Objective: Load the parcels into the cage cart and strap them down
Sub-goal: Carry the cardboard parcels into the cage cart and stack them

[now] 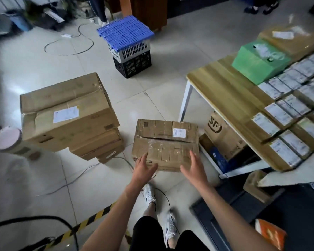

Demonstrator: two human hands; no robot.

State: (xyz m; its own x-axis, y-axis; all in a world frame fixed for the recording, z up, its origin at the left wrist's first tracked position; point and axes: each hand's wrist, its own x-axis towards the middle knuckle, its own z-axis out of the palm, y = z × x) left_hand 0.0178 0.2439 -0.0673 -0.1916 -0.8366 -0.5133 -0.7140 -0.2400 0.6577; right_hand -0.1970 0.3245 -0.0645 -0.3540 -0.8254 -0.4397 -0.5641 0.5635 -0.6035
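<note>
Worn brown taped parcel (166, 142), white label.

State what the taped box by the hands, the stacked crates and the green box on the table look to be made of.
Taped box: brown corrugated cardboard, glossy clear tape strips.
Stacked crates: moulded plastic, lattice walls, blue, white, black.
Green box: matte, possibly foam or painted card; unclear.

Before you: brown corrugated-cardboard parcel (166, 142) w/ glossy clear tape and paper label; pale glossy floor tiles (170, 57); matt wood-grain tabletop (230, 98); blue perforated plastic crate lid (125, 34).
</note>
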